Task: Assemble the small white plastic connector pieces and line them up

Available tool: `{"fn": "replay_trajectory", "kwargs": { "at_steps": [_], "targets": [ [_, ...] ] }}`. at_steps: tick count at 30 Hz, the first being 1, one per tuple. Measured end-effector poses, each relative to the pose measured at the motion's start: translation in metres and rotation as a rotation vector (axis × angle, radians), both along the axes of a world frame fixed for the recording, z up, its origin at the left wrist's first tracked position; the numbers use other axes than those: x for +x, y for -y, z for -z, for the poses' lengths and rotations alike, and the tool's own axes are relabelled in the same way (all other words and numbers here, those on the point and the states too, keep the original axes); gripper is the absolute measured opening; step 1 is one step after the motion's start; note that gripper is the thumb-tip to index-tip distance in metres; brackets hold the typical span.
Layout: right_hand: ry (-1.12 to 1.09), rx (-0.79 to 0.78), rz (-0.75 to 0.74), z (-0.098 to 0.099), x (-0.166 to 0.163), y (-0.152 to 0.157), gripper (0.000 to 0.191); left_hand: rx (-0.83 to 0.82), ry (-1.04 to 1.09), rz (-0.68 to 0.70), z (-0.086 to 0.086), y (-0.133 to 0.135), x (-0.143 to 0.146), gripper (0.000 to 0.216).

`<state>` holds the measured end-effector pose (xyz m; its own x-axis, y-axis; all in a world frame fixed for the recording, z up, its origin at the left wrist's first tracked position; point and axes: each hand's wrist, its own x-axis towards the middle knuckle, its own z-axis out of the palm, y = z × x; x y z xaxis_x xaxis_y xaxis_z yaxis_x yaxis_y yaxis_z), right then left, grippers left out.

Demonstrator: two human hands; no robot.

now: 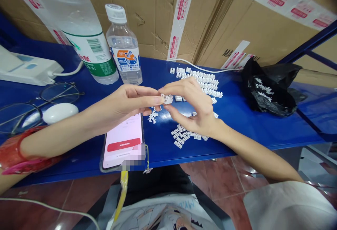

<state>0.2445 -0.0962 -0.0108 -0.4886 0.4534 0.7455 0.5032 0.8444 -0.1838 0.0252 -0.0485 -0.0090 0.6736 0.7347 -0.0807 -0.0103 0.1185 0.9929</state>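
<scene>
Both my hands meet above the blue shelf [237, 124]. My left hand [131, 102] and my right hand [193, 107] pinch the same small white plastic piece [167, 99] between their fingertips. Below my right hand lies a loose heap of white plastic pieces [183, 137]. Behind it, more white pieces are laid in neat rows [206, 81]. A few loose pieces [152, 116] lie under the fingers. A phone [122, 142] with a pink screen rests beneath my left wrist.
Two water bottles, a large one [81, 30] and a small one [125, 47], stand at the back. Glasses [39, 102], a white case [60, 112] and a white power strip [26, 68] sit left. A black bag [268, 86] lies right. Cardboard boxes [210, 16] form the backdrop.
</scene>
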Motion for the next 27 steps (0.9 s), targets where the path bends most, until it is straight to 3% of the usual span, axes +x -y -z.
{"fn": "replay_trajectory", "kwargs": {
  "at_steps": [4,10,13,16,21,25,27],
  "targets": [
    [-0.057,-0.204,-0.090,-0.005,0.006,-0.003,0.019,0.051,-0.060,0.028,-0.003,-0.003,0.000,0.017],
    [-0.247,-0.293,0.095,0.007,0.017,-0.027,0.010,0.274,-0.214,-0.080,-0.005,0.000,-0.002,0.019],
    [-0.111,-0.309,0.188,0.015,0.024,-0.054,0.010,0.311,-0.211,-0.128,-0.006,0.000,-0.002,0.016],
    [0.165,-0.245,0.282,0.023,0.027,-0.079,0.016,0.317,-0.206,-0.140,-0.004,-0.004,-0.003,0.014],
    [0.501,-0.175,0.451,0.029,0.021,-0.099,0.027,0.319,-0.232,-0.133,-0.004,-0.007,-0.003,0.014],
    [0.514,-0.267,0.371,0.023,0.025,-0.098,0.010,0.295,-0.213,-0.113,-0.005,-0.004,-0.002,0.014],
    [0.475,-0.301,0.304,0.020,0.029,-0.094,0.012,0.296,-0.205,-0.098,-0.004,-0.003,-0.002,0.014]
  ]
}}
